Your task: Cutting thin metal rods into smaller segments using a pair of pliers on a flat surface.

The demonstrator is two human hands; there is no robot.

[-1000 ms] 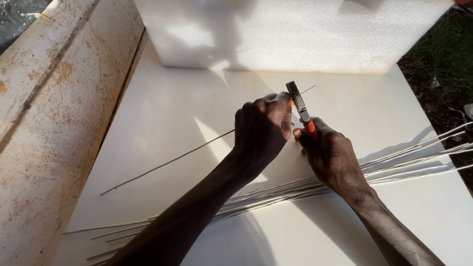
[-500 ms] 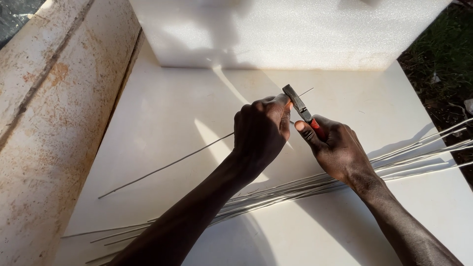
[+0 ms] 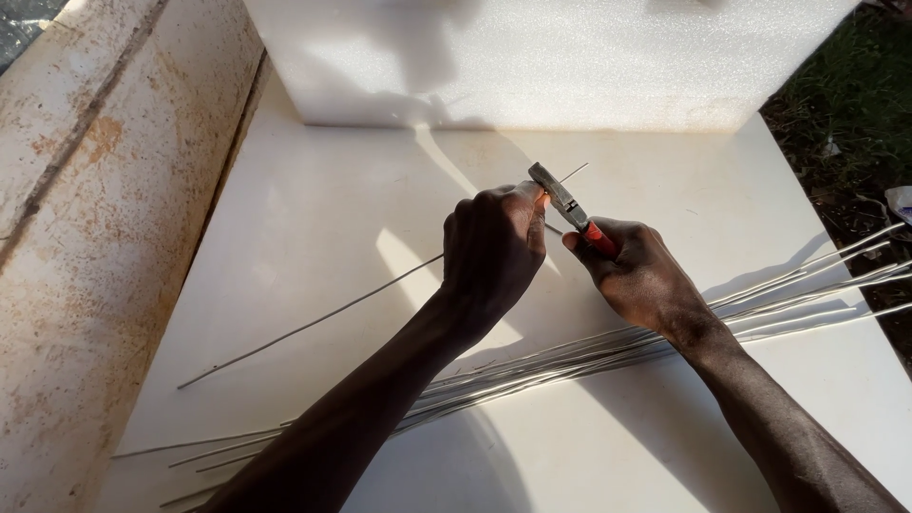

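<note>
My left hand (image 3: pixel 494 252) is closed around a long thin metal rod (image 3: pixel 313 323) that slants from lower left up to the right, its tip poking out past the fist. My right hand (image 3: pixel 641 275) grips red-handled pliers (image 3: pixel 570 209). The grey pliers' jaws sit against the rod right beside my left thumb. Both hands hover over a white board (image 3: pixel 313 199). A bundle of several similar metal rods (image 3: pixel 589 356) lies flat on the board under my forearms.
A white foam block (image 3: pixel 532 57) stands along the board's far edge. A rusty, stained metal wall (image 3: pixel 85 190) runs along the left. Grass and dirt (image 3: pixel 845 104) show at the right, where the rod ends stick out past the board.
Both hands have stayed in place near the middle of the board. The pliers have tilted slightly and remain at the rod's upper end.
</note>
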